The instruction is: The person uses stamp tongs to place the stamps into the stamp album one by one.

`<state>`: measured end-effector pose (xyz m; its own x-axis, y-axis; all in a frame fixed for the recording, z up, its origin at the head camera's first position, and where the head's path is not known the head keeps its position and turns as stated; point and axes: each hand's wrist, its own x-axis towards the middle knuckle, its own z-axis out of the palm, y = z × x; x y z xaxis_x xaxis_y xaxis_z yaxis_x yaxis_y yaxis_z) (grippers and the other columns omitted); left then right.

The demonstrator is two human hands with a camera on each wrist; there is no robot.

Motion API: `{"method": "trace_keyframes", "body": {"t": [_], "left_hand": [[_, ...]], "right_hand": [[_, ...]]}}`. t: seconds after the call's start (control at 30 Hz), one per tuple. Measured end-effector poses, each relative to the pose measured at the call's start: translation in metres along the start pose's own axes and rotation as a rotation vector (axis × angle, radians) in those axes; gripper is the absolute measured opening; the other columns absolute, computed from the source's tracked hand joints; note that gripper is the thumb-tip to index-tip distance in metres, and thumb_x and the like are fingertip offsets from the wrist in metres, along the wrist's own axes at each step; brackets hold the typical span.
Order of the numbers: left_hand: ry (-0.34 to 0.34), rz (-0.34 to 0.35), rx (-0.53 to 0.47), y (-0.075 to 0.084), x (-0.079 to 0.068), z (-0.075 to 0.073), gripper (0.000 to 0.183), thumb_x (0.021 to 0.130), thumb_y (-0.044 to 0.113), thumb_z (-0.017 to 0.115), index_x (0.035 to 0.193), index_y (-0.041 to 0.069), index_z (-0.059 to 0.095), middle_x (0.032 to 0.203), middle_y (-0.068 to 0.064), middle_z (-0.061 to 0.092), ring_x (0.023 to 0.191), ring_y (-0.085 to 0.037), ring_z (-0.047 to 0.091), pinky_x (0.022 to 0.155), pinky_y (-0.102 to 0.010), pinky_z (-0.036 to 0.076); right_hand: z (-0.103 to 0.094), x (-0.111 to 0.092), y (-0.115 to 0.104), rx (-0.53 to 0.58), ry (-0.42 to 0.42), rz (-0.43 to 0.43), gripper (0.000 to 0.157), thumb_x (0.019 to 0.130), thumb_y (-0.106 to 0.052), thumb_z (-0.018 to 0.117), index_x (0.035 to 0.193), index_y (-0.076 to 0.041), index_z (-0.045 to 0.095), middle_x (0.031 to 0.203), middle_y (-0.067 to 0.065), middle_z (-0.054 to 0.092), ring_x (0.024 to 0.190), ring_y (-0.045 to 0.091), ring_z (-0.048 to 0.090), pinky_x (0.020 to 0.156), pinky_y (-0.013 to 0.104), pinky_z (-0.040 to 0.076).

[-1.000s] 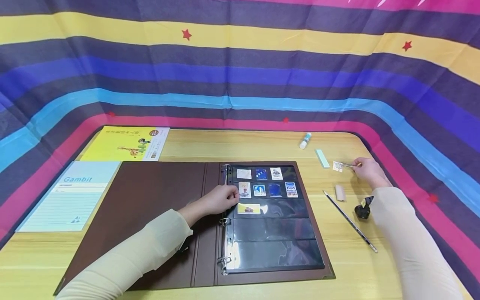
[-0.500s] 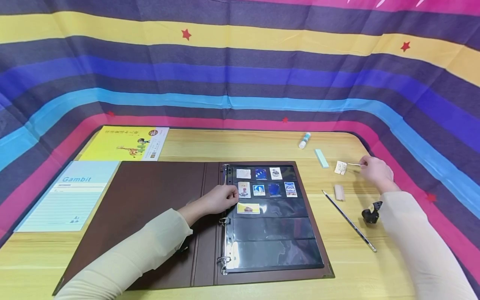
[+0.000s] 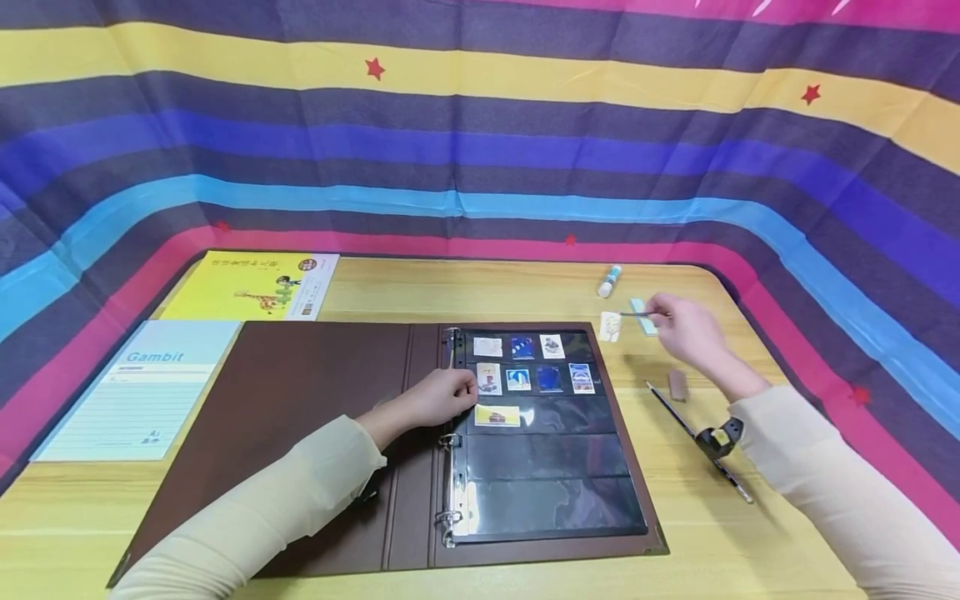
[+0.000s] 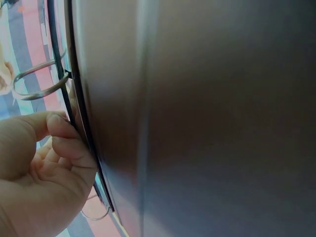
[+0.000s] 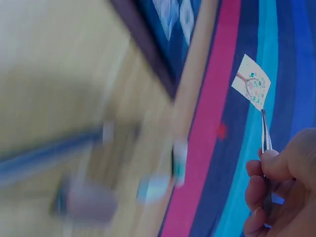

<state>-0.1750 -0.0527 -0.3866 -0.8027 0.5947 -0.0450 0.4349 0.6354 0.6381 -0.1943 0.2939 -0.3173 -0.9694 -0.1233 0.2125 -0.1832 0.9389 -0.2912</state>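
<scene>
Curled fingers of my left hand (image 3: 442, 397) pinch at the left edge of the black pocket page (image 3: 551, 458) in the open brown ring-binder album (image 3: 315, 379). Several stamps sit in the page's upper rows, with a yellow stamp (image 3: 497, 417) in the third. My right hand (image 3: 686, 329) grips metal tweezers (image 5: 266, 136) between thumb and fingers. From their tips hangs a whitish stamp (image 5: 252, 83) with a perforated edge and a coloured tree print, also visible in the head view just off the album's upper right corner. What the left fingertips hold is partly hidden.
Right of the album lie a glue stick (image 3: 610, 282), a pale green strip (image 3: 638, 307), a pinkish eraser (image 3: 677, 385) and a pencil (image 3: 675, 417). At left are a lined notepad (image 3: 138, 392) and a yellow booklet (image 3: 247, 287). A striped cloth (image 3: 450, 150) stands behind.
My right hand has lifted the stamp with the tweezers and carried it left, toward the album's upper right corner. The left hand stays where it was.
</scene>
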Motion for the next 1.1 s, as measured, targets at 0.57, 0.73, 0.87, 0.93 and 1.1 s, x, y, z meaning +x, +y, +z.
{"method": "trace_keyframes", "body": {"t": [0.57, 0.73, 0.87, 0.93, 1.1], "left_hand": [[0.004, -0.013, -0.011, 0.001, 0.0, 0.0, 0.009, 0.081, 0.012, 0.046, 0.073, 0.013, 0.05, 0.055, 0.005, 0.043, 0.049, -0.007, 0.041, 0.05, -0.022, 0.036], [0.005, -0.013, -0.01, 0.001, -0.001, -0.001, 0.009, 0.081, 0.012, 0.046, 0.074, 0.013, 0.05, 0.056, 0.004, 0.043, 0.049, -0.008, 0.041, 0.05, -0.023, 0.036], [0.004, -0.023, -0.009, 0.002, -0.001, -0.001, 0.009, 0.082, 0.012, 0.046, 0.073, 0.013, 0.05, 0.055, 0.004, 0.043, 0.049, -0.008, 0.041, 0.05, -0.023, 0.036], [0.001, -0.023, -0.011, 0.002, -0.001, -0.001, 0.009, 0.082, 0.012, 0.047, 0.073, 0.013, 0.05, 0.056, 0.004, 0.043, 0.049, -0.008, 0.041, 0.049, -0.023, 0.036], [0.003, -0.015, -0.013, 0.002, -0.001, 0.0, 0.009, 0.081, 0.012, 0.047, 0.073, 0.013, 0.05, 0.055, 0.004, 0.043, 0.048, -0.008, 0.041, 0.049, -0.023, 0.036]], "right_hand": [[0.07, -0.011, -0.076, 0.014, -0.171, -0.174, 0.009, 0.078, -0.004, 0.051, 0.077, -0.012, 0.053, 0.068, -0.002, 0.05, 0.056, 0.015, 0.042, 0.051, 0.029, 0.033], [0.073, -0.018, -0.076, -0.005, -0.228, -0.161, 0.011, 0.077, -0.005, 0.051, 0.072, -0.014, 0.05, 0.062, -0.003, 0.047, 0.054, 0.014, 0.041, 0.049, 0.027, 0.031], [0.072, -0.023, -0.076, 0.002, -0.257, -0.17, 0.013, 0.077, -0.004, 0.051, 0.069, -0.015, 0.049, 0.061, -0.004, 0.046, 0.052, 0.014, 0.04, 0.046, 0.026, 0.03], [0.071, -0.026, -0.076, 0.004, -0.263, -0.184, 0.014, 0.076, -0.004, 0.051, 0.069, -0.015, 0.049, 0.06, -0.004, 0.045, 0.051, 0.013, 0.039, 0.046, 0.026, 0.029], [0.066, -0.029, -0.076, 0.0, -0.281, -0.232, 0.014, 0.076, -0.004, 0.052, 0.068, -0.014, 0.049, 0.058, -0.005, 0.041, 0.051, 0.013, 0.037, 0.046, 0.025, 0.028]]}}
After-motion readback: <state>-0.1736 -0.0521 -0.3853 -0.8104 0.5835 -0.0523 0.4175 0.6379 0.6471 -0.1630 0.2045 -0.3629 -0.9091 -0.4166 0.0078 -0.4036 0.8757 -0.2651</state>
